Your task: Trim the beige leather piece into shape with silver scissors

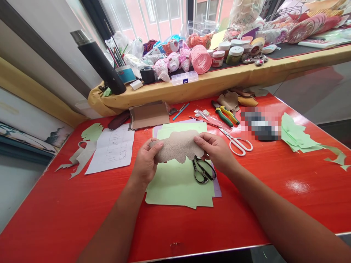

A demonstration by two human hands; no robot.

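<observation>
A beige pebbled leather piece (178, 146) with a scalloped edge is held up in the air by both hands. My left hand (145, 160) pinches its left end, and my right hand (215, 149) grips its right end. Below them lies a stack of pale green paper sheets (178, 182) over a lilac sheet (216, 188). Black-handled scissors (203, 170) rest on the stack, just under my right hand. White-handled scissors (237, 143) lie to the right of that hand on the red table (175, 226).
A sheet of pencil-drawn patterns (111, 148) and a green cutout (91, 132) lie at left. Brown card (149, 115), green-handled pliers (222, 114) and green scraps (297, 137) lie beyond. A yellow-edged shelf (192, 82) holds jars and crafts. One area is blurred.
</observation>
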